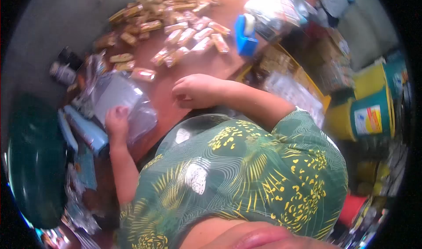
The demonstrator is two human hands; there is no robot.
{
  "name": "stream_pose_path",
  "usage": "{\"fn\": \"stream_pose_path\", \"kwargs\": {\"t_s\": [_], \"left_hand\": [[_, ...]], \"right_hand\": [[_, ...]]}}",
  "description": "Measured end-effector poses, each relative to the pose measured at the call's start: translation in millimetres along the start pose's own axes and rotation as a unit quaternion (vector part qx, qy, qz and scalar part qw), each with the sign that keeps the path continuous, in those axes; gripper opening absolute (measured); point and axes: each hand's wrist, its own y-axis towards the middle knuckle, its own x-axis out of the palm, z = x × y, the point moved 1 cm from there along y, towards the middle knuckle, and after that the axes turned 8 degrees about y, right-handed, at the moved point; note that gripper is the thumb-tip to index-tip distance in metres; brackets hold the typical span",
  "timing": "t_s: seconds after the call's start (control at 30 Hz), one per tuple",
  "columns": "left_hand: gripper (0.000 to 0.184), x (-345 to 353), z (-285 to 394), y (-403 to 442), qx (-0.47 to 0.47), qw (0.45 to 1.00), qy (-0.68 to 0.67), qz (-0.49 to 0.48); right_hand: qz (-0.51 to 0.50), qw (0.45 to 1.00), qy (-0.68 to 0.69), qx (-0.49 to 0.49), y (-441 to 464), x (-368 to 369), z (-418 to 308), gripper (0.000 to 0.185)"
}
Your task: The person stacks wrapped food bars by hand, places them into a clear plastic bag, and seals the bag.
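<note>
My left hand (pixel 117 120) rests at a stack of clear plastic bags (pixel 115 93), its fingers curled down onto the plastic near the table's left edge. My right hand (pixel 192 91) hovers over the front edge of the reddish-brown table (pixel 165 84), fingers bent inward and closed; what they hold, if anything, is hidden. Beyond the hands lie several small wrapped packs (pixel 189 37) with clear, shiny film. One such pack (pixel 143 74) lies just past the bags.
A blue tape dispenser (pixel 246 35) stands at the table's right side. Right of it is a yellow-edged crate (pixel 303 75) with packs and plastic inside. Blue packets (pixel 85 128) lie at the left, near a dark green drum (pixel 33 161). Yellow-green containers (pixel 371 112) stand far right.
</note>
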Motion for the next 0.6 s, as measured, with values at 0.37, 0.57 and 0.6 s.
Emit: {"fn": "stream_pose_path", "kwargs": {"t_s": [0.37,0.57,0.6], "left_hand": [[0.031,-42,40,-16,0.001,0.989,-0.115,0.09],[0.019,-20,61,-6,-0.005,0.976,-0.123,0.18],[0.019,-20,63,-5,-0.007,0.976,-0.124,0.178]], "right_hand": [[0.067,0.975,-0.069,-0.199,117,74,-59,0.035],[0.148,0.964,-0.108,-0.195,124,72,-24,0.056],[0.146,0.963,-0.098,-0.203,125,70,-21,0.056]]}}
